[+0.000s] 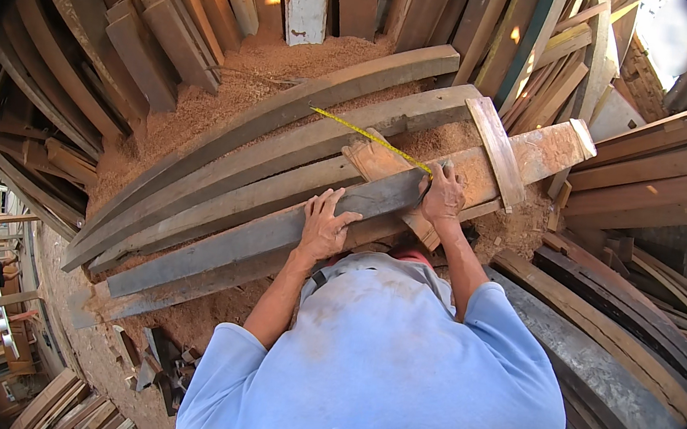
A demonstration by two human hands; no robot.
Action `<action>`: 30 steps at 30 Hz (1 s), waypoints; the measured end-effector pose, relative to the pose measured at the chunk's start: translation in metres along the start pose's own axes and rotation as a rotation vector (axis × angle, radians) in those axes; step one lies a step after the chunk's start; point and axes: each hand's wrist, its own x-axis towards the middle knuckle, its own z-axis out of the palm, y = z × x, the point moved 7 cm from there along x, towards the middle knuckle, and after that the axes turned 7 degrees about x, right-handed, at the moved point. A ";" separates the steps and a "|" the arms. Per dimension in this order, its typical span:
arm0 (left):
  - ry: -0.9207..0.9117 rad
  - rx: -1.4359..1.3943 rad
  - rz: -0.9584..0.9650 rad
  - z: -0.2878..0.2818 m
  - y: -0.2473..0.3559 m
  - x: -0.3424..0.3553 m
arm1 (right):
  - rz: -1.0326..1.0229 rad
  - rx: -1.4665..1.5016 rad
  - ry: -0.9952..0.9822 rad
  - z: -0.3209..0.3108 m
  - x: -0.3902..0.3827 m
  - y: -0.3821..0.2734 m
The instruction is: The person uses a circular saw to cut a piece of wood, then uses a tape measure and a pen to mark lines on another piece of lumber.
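A long dark-grey wooden plank (225, 245) lies slantwise in front of me, its right end near the middle of the view. My left hand (327, 228) grips this plank partway along, fingers over its far edge and thumb on its face. At the plank's right end, my right hand (445, 194) is closed at the near end of a yellow tape measure blade (373, 139). The blade stretches out to the upper left, across the neighbouring beams. Whether a tape case sits inside the right hand is hidden by the fingers.
Several long beams (285, 136) lie alongside, beyond the plank. A short crosspiece (496, 151) rests over a wide reddish board (549, 153) at right. Sawdust (293, 60) covers the ground behind. Stacked timber (647, 186) stands around, with offcuts (161, 363) at lower left.
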 end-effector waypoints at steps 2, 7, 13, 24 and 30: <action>0.000 -0.001 0.002 0.000 0.000 0.000 | -0.019 -0.008 0.028 -0.001 0.000 -0.002; 0.001 0.004 0.005 0.000 0.000 0.000 | -0.065 -0.025 0.091 -0.003 0.000 -0.004; -0.002 -0.001 0.005 0.000 0.000 0.000 | -0.060 -0.024 0.101 -0.003 -0.001 -0.004; 0.007 -0.011 0.002 -0.002 0.001 0.000 | -0.011 -0.010 0.023 -0.002 0.000 -0.003; 0.013 -0.017 0.006 -0.001 0.001 0.000 | -0.038 -0.030 0.083 -0.002 -0.001 -0.003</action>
